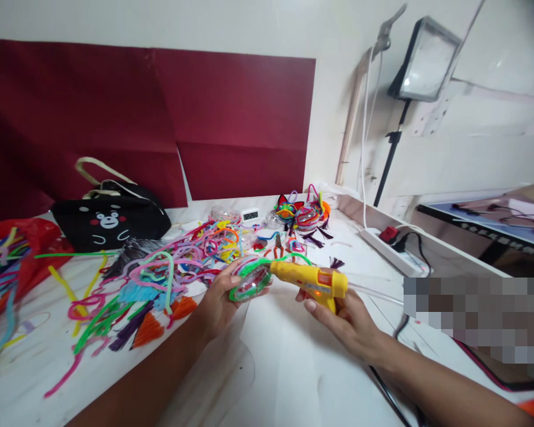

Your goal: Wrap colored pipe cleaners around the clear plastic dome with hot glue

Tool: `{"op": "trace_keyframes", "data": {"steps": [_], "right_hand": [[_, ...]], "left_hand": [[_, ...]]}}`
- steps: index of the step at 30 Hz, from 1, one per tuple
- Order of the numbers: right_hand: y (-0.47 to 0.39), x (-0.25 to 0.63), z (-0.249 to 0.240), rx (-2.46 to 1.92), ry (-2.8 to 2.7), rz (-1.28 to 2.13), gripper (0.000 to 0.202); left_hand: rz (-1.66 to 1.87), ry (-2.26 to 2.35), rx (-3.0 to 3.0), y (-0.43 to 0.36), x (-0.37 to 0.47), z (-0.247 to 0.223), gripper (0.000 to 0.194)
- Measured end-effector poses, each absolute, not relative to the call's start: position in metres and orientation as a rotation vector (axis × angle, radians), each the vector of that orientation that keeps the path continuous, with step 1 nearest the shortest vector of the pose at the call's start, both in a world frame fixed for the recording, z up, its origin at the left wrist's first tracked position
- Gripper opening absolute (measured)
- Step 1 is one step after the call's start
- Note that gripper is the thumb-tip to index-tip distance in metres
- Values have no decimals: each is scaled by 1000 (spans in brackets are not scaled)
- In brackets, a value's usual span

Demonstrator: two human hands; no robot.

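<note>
My left hand [222, 302] is closed around a clear rounded plastic piece [251, 282] edged with bright green pipe cleaner, with some pink strands on its far side. A loose green end curves off to the right behind the glue gun. In my right hand [345, 323] is a yellow hot glue gun [309, 279], its small orange light lit and a clear glue stick [376, 290] jutting from its back. The gun's nozzle meets or nearly meets the green edge; I cannot tell if they touch.
Piled pipe cleaners [160, 273] and tassels [146, 329] cover the left side, beside a red bag [60, 252] and a black bag [111, 219]. Decorated pieces [309, 216], pliers [278, 246] and a small clock [250, 216] lie behind. At right are a power strip [394, 252] and cords.
</note>
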State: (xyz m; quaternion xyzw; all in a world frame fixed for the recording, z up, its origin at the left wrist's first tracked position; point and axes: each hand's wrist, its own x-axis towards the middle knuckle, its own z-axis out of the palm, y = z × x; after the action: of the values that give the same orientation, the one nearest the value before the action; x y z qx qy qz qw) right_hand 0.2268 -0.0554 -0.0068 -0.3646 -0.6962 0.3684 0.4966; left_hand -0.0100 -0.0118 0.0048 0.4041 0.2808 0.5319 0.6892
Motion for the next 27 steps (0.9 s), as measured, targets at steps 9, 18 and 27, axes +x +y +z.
{"op": "trace_keyframes", "data": {"steps": [9, 18, 27], "right_hand": [[-58, 230, -8, -967, -1758, 882, 22], [-61, 229, -9, -929, -1826, 816, 19], [-65, 229, -7, -919, -1872, 718, 15]], "left_hand": [[1212, 643, 919, -12, -10, 1, 57], [1226, 636, 962, -13, -8, 2, 52], [1268, 697, 915, -16, -4, 3, 53]]}}
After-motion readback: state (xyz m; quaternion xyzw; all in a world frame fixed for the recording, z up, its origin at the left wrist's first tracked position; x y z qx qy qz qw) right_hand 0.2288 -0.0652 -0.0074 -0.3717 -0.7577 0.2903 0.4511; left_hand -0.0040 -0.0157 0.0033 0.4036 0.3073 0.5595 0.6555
